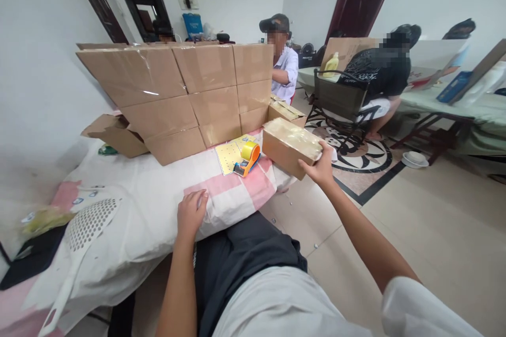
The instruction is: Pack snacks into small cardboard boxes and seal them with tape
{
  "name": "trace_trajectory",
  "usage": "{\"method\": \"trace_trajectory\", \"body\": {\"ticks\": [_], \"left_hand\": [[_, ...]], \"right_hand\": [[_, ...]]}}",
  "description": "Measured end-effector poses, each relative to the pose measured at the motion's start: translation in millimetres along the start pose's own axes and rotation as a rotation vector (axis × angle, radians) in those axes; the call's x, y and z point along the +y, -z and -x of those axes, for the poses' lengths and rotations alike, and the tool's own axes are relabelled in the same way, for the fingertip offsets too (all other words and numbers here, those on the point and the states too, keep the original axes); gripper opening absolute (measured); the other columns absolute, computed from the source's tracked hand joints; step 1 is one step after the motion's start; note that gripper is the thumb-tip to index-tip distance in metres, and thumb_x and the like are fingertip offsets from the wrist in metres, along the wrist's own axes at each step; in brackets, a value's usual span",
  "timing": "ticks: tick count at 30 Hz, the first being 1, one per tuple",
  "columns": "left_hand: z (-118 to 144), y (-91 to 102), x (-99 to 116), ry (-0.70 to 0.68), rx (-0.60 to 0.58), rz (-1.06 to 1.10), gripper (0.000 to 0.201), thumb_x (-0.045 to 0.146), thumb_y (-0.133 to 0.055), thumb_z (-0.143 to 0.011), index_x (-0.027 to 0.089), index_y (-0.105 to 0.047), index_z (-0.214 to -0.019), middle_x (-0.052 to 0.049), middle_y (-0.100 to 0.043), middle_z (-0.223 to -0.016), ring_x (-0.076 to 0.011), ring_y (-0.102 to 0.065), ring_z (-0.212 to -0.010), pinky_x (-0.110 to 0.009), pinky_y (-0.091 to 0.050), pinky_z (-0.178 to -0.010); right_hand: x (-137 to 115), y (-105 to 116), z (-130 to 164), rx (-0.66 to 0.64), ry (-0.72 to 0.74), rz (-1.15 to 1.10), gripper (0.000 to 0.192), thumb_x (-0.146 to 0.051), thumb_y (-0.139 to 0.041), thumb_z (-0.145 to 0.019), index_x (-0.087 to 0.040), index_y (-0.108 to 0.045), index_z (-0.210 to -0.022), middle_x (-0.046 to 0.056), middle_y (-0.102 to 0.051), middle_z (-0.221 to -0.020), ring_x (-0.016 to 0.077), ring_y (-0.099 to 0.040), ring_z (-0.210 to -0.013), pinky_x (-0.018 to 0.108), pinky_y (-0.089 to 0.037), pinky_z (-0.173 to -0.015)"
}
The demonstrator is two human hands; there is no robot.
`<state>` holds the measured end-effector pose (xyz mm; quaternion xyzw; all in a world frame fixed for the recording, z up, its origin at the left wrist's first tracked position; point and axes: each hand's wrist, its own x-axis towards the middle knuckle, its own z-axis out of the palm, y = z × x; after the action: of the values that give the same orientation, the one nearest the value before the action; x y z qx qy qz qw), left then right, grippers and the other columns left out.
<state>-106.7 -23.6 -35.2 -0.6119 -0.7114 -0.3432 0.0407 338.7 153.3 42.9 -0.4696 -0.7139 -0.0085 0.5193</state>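
My right hand (321, 164) grips the near right end of a taped cardboard box (285, 152), thumb on its side and fingers partly hidden behind it. The box is over the right edge of the table; clear tape shines across its top. My left hand (192, 210) lies on the cloth at the table's front edge, holding nothing, its fingers loosely bent. Between the hands and farther back, an orange tape dispenser (249, 160) with a yellow roll stands on a yellow dotted sheet (223, 159).
Stacked cardboard boxes (215, 95) form a wall across the table's back. An opened box (118, 134) lies at their left, another box (286, 110) at their right. A white perforated scoop (93, 221) rests at left. Behind sit a person in a cap (285, 66) and another in a chair (379, 73).
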Motion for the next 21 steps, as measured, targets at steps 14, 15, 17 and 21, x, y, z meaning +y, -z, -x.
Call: {"method": "trace_trajectory", "body": {"ticks": [14, 15, 17, 21], "left_hand": [[-1, 0.8, -4, 0.000, -0.007, 0.086, 0.041, 0.047, -0.041, -0.097, 0.022, -0.072, -0.103, -0.010, -0.076, -0.107, -0.0295, -0.067, -0.104, -0.043, -0.050, -0.093], [0, 0.4, -3, -0.003, -0.009, 0.085, 0.040, 0.047, -0.041, -0.097, 0.022, -0.072, -0.103, -0.010, -0.076, -0.107, -0.0294, -0.067, -0.104, -0.043, -0.050, -0.093], [0, -0.2, -3, -0.005, -0.014, 0.085, 0.039, 0.047, -0.043, -0.097, 0.022, -0.072, -0.102, -0.009, -0.076, -0.107, -0.0294, -0.066, -0.105, -0.043, -0.049, -0.094], [1, 0.8, -2, 0.031, -0.009, 0.104, 0.038, 0.047, -0.044, -0.097, 0.022, -0.072, -0.101, -0.008, -0.076, -0.108, -0.0290, -0.066, -0.105, -0.042, -0.049, -0.096]], "right_hand": [[-2, -81, -46, -0.034, -0.163, -0.023, 0.101, -0.064, -0.077, -0.066, -0.016, -0.033, -0.143, 0.017, -0.037, -0.130, 0.0365, -0.039, -0.128, 0.055, -0.039, -0.112], [-1, -76, -40, -0.030, -0.145, -0.021, 0.100, -0.064, -0.076, -0.067, -0.016, -0.033, -0.143, 0.017, -0.037, -0.131, 0.0359, -0.039, -0.128, 0.055, -0.039, -0.112], [0, -73, -39, -0.037, -0.116, -0.008, 0.099, -0.065, -0.075, -0.068, -0.017, -0.032, -0.144, 0.017, -0.037, -0.132, 0.0355, -0.038, -0.129, 0.055, -0.039, -0.113], [-2, -101, -71, -0.093, -0.116, -0.007, 0.100, -0.066, -0.074, -0.068, -0.016, -0.031, -0.143, 0.019, -0.036, -0.134, 0.0364, -0.039, -0.130, 0.056, -0.038, -0.112]]}}
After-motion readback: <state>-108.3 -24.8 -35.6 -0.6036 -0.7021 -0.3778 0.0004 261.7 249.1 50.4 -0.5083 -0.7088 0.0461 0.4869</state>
